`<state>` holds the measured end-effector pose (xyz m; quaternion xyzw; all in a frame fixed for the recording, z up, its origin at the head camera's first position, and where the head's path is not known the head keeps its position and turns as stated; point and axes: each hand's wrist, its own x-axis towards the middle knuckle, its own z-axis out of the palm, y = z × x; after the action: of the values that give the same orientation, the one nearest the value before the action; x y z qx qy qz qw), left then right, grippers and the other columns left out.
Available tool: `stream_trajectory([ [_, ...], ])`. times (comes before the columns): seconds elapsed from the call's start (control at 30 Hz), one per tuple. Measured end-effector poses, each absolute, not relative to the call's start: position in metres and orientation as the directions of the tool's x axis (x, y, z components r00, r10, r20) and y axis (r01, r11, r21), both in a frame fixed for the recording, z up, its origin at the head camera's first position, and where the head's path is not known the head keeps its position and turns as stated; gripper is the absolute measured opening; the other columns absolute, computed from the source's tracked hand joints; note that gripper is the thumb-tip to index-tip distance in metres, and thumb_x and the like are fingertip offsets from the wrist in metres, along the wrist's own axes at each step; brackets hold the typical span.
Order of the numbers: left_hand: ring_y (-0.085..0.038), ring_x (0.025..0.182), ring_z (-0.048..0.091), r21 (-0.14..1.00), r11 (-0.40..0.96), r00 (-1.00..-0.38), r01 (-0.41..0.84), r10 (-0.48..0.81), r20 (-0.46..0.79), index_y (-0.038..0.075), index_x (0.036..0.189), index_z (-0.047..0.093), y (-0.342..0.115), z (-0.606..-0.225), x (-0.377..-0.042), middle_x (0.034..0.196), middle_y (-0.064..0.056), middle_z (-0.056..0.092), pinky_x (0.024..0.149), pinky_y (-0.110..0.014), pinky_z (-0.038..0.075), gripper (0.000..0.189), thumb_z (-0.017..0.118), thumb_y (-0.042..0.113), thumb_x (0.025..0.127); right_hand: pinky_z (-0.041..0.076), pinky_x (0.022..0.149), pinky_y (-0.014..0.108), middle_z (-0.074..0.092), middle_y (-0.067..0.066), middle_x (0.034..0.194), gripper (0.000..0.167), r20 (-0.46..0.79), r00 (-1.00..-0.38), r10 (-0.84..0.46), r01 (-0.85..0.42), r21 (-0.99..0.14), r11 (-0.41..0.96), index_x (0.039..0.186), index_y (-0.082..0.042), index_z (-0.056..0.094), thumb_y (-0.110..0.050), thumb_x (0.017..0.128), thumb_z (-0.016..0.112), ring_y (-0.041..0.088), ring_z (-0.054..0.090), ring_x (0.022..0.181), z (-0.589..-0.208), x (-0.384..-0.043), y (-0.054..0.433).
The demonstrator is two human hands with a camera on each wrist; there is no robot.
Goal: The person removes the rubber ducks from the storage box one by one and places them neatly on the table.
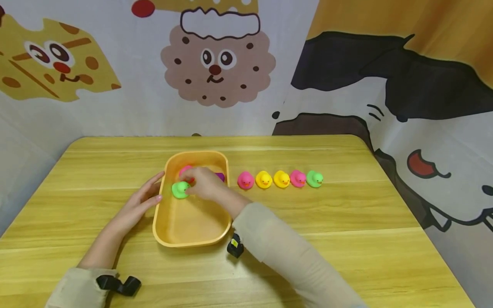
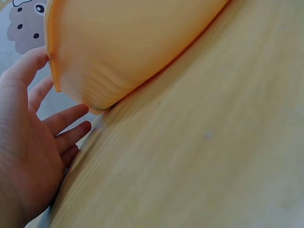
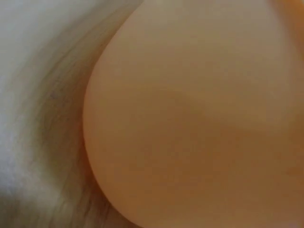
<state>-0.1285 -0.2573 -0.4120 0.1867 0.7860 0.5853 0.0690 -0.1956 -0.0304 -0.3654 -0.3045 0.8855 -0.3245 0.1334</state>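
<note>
An orange plastic basin [image 1: 192,241] stands on the table. Inside it my right hand [image 1: 206,184] pinches a green rubber duck [image 1: 179,190] between thumb and fingers. A pink duck [image 1: 186,170] sits just behind those fingers, partly covered by them. To the hand's right a bit of a purple thing [image 1: 220,176] shows. My left hand [image 1: 140,201] rests against the basin's left side, fingers spread and fairly straight; the left wrist view has its fingertips [image 2: 81,109] at the basin's wall [image 2: 118,47]. Only the basin's outer wall [image 3: 190,118] fills the right wrist view, blurred.
Right of the basin runs a row of ducks: pink [image 1: 245,180], yellow [image 1: 263,179], yellow [image 1: 281,179], pink [image 1: 298,178] and green [image 1: 314,179]. A cartoon-printed cloth [image 1: 142,115] hangs behind the wooden table [image 1: 346,256].
</note>
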Motion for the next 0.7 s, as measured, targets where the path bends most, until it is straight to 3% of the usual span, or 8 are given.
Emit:
stream_trajectory([
  [0.33,-0.007,0.126,0.037,0.945,0.248,-0.921,0.214,0.375,0.110,0.018,0.155,0.019,-0.257,-0.411,-0.128,0.147,-0.030,0.030,0.092,-0.014,0.034,0.060,0.044,0.008,0.102,0.041,0.084,0.016,0.066,-0.007,0.111,0.032,-0.034,-0.776,-0.630,-0.490,-0.597,0.636,0.115,-0.015,0.070,-0.015,0.084,0.076,0.007,0.056,0.101,-0.365,-0.195,-0.031],
  [0.57,-0.022,0.130,0.034,0.945,0.249,-0.921,0.212,0.374,0.108,0.019,0.155,0.019,-0.256,-0.411,-0.128,0.147,-0.029,0.031,0.093,-0.013,0.034,0.059,0.044,0.008,0.102,0.041,0.084,0.017,0.067,-0.007,0.108,0.031,-0.029,-0.777,-0.629,-0.512,-0.551,0.658,0.114,-0.015,0.071,-0.018,0.084,0.076,0.007,0.057,0.098,-0.360,-0.193,-0.030],
  [0.7,-0.018,0.130,0.035,0.946,0.247,-0.922,0.209,0.371,0.106,0.018,0.155,0.019,-0.256,-0.411,-0.128,0.147,-0.029,0.030,0.093,-0.013,0.034,0.059,0.044,0.008,0.102,0.041,0.083,0.017,0.068,-0.007,0.105,0.031,-0.019,-0.783,-0.622,-0.514,-0.544,0.663,0.113,-0.016,0.071,-0.020,0.083,0.077,0.007,0.057,0.096,-0.356,-0.193,-0.029],
])
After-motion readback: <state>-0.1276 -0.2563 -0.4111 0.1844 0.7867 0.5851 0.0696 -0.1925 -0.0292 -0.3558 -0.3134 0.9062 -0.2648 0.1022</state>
